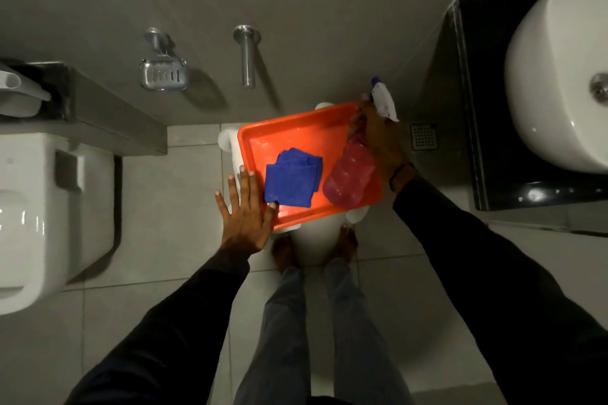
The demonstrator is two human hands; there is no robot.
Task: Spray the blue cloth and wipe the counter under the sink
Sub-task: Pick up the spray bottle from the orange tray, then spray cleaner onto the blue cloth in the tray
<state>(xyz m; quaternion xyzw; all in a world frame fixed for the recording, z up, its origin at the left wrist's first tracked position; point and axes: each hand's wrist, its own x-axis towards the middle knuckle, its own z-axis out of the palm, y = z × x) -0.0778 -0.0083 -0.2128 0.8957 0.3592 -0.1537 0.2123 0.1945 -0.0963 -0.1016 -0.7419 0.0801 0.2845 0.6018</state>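
Observation:
A folded blue cloth [292, 178] lies in an orange tray [263, 138] that rests on a white stool. My right hand [378, 135] grips the neck of a pink spray bottle [350, 174] with a white and blue trigger head; the bottle's base is over the tray's right side. My left hand [245, 210] is spread flat, fingers apart, at the tray's left front edge, its thumb tip touching the cloth's corner. The black counter [493, 128] carrying the white sink [556, 76] stands at the right.
A white toilet [49, 207] fills the left side, with a ledge behind it. A metal soap dish [163, 74] and a metal wall fitting [247, 56] hang on the wall. A floor drain [423, 136] lies beside the counter. My bare feet stand just behind the stool.

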